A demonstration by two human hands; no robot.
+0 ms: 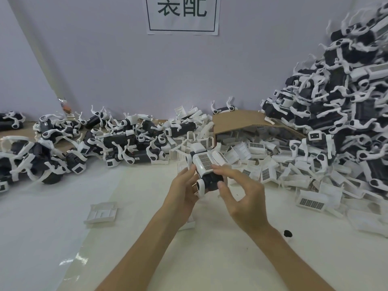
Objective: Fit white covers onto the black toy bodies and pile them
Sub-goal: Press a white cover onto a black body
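At the middle of the view I hold a black toy body (pixel 212 181) with a white cover (pixel 204 161) lying on its top, grille side up. My left hand (pixel 184 190) grips the toy from the left side. My right hand (pixel 241 192) holds it from the right, fingers resting on the cover's edge and thumb on the black body. Loose white covers (pixel 270 162) are heaped just behind and to the right. A tall pile of toys (pixel 348 97) rises at the right. A lower pile of toys (pixel 117 139) lies at the left.
A single white cover (pixel 102 213) lies upside down on the white table sheet (pixel 52 227) to the left of my arms. A cardboard box (pixel 241 120) lies tipped behind the covers. A small black bit (pixel 287 233) lies by my right forearm. A paper sign (pixel 182 13) hangs on the wall.
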